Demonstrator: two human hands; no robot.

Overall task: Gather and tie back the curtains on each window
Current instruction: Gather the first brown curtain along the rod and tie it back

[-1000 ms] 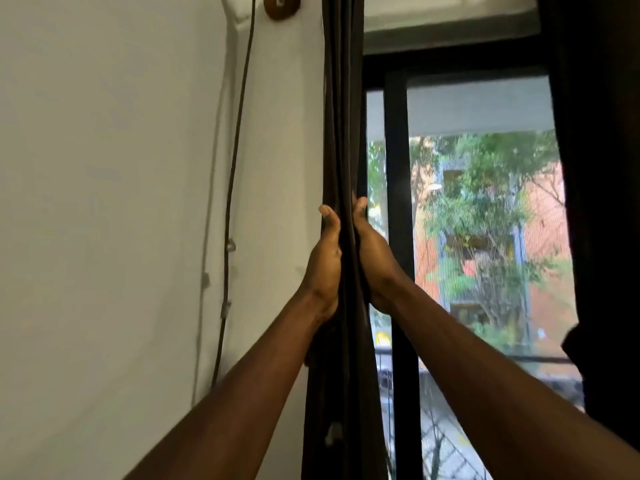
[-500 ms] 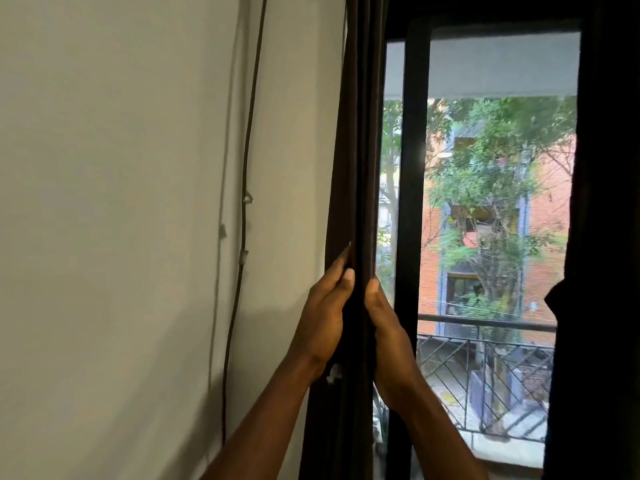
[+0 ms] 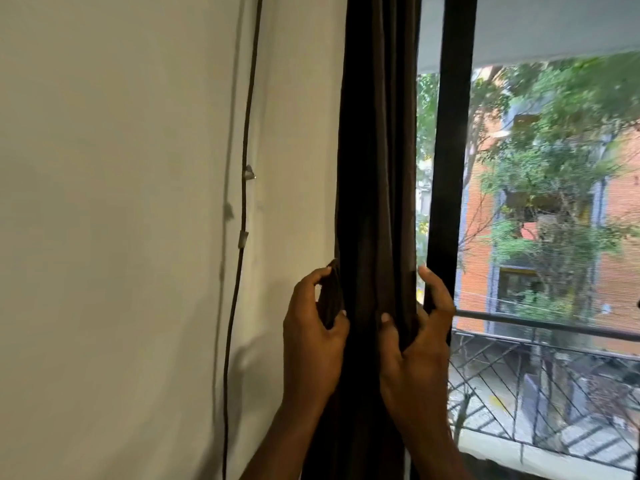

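Gripping the curtain (image 3: 377,168) with both hands, one on each side. It hangs bunched into a narrow dark column between the wall (image 3: 121,202) and the window frame (image 3: 450,133). My left hand (image 3: 311,344) pinches a fold at its left edge. My right hand (image 3: 415,355) curls round the right side, fingers dug into the folds. A cable (image 3: 242,271) runs down the wall nearby.

I read this as an upper-floor home room: plain painted wall (image 3: 121,202) at 9 o'clock with clipped cable (image 3: 244,202), curtain (image 3: 377,133) at 12, balcony railing (image 3: 540,325) and brick building (image 3: 479,237) at 3.
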